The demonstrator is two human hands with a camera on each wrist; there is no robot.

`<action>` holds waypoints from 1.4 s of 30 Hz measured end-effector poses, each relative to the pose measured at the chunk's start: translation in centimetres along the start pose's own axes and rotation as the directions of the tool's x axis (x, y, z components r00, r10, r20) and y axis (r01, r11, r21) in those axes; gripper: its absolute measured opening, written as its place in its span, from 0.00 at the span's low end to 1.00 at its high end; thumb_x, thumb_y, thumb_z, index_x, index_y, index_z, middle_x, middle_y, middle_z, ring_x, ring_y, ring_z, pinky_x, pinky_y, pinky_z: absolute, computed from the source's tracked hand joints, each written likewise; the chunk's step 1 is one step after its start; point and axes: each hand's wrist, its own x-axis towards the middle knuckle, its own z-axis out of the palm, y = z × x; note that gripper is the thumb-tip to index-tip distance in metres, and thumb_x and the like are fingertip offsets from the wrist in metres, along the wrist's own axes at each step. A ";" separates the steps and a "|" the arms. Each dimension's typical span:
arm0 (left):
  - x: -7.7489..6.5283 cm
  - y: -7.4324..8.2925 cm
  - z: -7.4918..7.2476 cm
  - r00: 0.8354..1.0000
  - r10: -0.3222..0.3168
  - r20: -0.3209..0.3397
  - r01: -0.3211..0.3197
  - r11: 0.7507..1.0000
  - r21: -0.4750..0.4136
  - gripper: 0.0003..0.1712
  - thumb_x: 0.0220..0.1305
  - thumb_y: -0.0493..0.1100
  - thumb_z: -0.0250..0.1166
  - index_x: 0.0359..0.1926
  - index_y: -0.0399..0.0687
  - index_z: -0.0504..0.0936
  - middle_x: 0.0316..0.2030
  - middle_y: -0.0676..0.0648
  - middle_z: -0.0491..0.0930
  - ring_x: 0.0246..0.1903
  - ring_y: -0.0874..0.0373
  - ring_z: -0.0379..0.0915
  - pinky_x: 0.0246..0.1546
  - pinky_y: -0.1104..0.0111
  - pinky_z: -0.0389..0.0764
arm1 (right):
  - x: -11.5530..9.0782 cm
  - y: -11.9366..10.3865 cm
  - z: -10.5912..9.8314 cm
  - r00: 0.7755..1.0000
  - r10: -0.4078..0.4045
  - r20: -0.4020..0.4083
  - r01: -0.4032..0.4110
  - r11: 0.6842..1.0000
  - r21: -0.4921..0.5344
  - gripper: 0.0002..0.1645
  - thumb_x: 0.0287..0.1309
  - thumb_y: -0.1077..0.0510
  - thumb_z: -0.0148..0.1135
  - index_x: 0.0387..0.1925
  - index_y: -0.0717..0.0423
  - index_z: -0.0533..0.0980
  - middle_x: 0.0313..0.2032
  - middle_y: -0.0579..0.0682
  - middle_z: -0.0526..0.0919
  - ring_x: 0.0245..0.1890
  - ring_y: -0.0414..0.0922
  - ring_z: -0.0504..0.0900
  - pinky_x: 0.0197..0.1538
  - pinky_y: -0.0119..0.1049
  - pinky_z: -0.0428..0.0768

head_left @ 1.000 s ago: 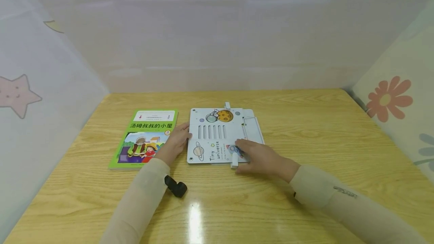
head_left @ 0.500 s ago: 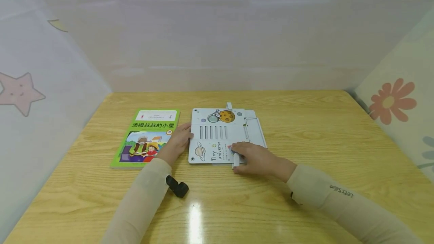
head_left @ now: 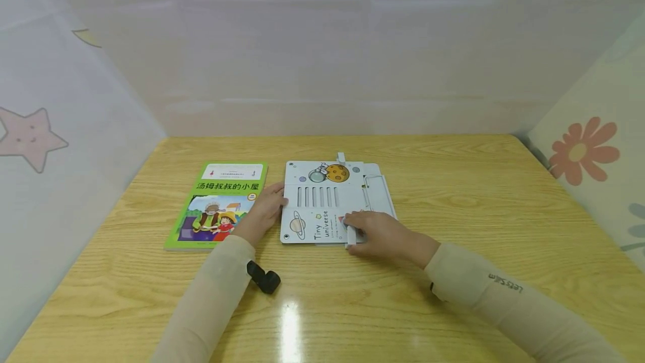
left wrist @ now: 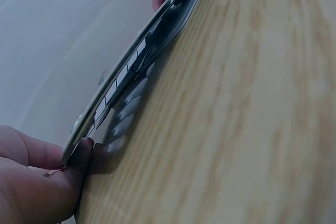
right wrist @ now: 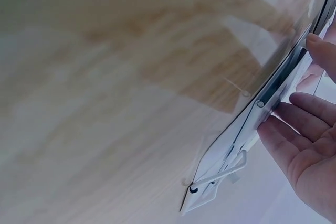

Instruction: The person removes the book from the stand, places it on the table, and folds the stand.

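Observation:
A folded white book stand [head_left: 317,196] with a space print and the words "Tiny universe" lies flat on the table in the head view. My left hand [head_left: 267,208] pinches its left edge. In the left wrist view the thumb and a finger of that hand [left wrist: 44,174] close round the edge of the plate [left wrist: 126,66], which is slightly raised from the wood there. At the near right part, my right hand [head_left: 385,235] holds the stand beside a white page clip [head_left: 351,237]. The right wrist view shows its thumb [right wrist: 321,51] at the edge and fingers across the surface.
A green picture book [head_left: 216,206] lies left of the stand, partly behind my left forearm. A second white clip [head_left: 341,157] sticks out at the stand's far edge. A wire support [head_left: 382,192] lies at its right. Pale printed sheets [head_left: 353,71] surround the wooden table [head_left: 478,200].
My right hand has slid slightly left, closer against the near clip and over more of the rocket picture. The left hand keeps its hold. The head view has shifted a little.

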 end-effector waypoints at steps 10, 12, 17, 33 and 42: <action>0.2 -0.1 0.1 1.000 0.006 0.008 -0.006 1.000 -0.012 0.34 0.52 0.20 0.44 0.62 0.37 0.54 0.61 0.42 0.53 0.60 0.54 0.46 0.58 0.67 0.50 | 0.3 0.1 -0.2 1.000 -0.011 -0.014 0.011 1.000 0.007 0.34 0.44 0.47 0.63 0.52 0.60 0.69 0.51 0.56 0.71 0.53 0.49 0.67 0.54 0.40 0.64; 0.3 -0.1 0.0 1.000 0.007 0.015 -0.006 1.000 -0.023 0.34 0.52 0.20 0.43 0.62 0.37 0.54 0.61 0.42 0.53 0.60 0.55 0.47 0.58 0.68 0.50 | 0.4 0.1 -0.2 1.000 -0.010 -0.019 0.010 1.000 0.011 0.33 0.44 0.48 0.64 0.52 0.59 0.70 0.50 0.55 0.72 0.52 0.48 0.68 0.53 0.40 0.65; 0.3 -0.1 0.0 1.000 0.009 0.017 -0.008 1.000 -0.014 0.33 0.53 0.21 0.44 0.62 0.38 0.54 0.61 0.43 0.53 0.60 0.55 0.46 0.58 0.68 0.50 | 0.5 0.1 -0.3 1.000 0.000 -0.024 0.001 1.000 0.027 0.32 0.43 0.48 0.65 0.50 0.58 0.71 0.48 0.53 0.74 0.47 0.45 0.72 0.48 0.39 0.70; 0.3 -0.2 -0.1 1.000 0.004 0.012 -0.004 1.000 -0.014 0.33 0.53 0.21 0.44 0.62 0.37 0.53 0.62 0.42 0.52 0.60 0.55 0.46 0.58 0.68 0.50 | 1.3 1.3 -1.5 0.993 -0.033 0.117 0.023 0.996 0.084 0.32 0.45 0.46 0.62 0.52 0.55 0.70 0.28 0.41 0.75 0.24 0.35 0.67 0.28 0.27 0.66; 0.5 -0.1 -0.2 1.000 -0.003 0.010 0.003 1.000 -0.023 0.33 0.53 0.22 0.44 0.62 0.39 0.55 0.61 0.43 0.54 0.60 0.55 0.48 0.58 0.67 0.51 | 4.3 3.7 -4.2 0.979 0.060 0.196 -0.100 0.975 0.198 0.32 0.49 0.49 0.60 0.53 0.63 0.68 0.52 0.56 0.69 0.55 0.52 0.63 0.55 0.45 0.61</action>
